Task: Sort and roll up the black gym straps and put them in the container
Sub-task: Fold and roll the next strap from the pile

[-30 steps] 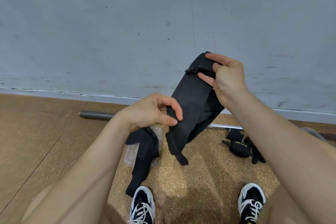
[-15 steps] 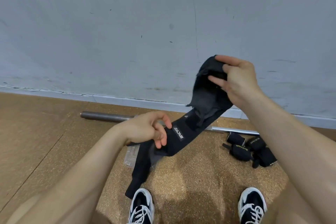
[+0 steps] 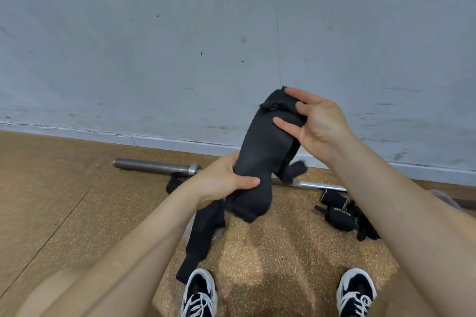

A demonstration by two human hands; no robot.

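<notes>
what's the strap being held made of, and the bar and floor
The strap: looks like soft woven or elastic fabric, matte black; it bends and creases limply where gripped.
The bar: metal, likely steel; dull grey sleeve, shinier thin shaft.
The floor: speckled tan granules, probably cork or rubber matting; cannot tell which.

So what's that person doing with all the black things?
A person is holding one black strap up in front of the wall with both hands. The right hand pinches its top end, and the left hand grips it lower down, perhaps getting it ready to roll. Another long strap hangs below the left hand down to the floor. A few rolled straps lie on the right, near a metal bar.
</notes>
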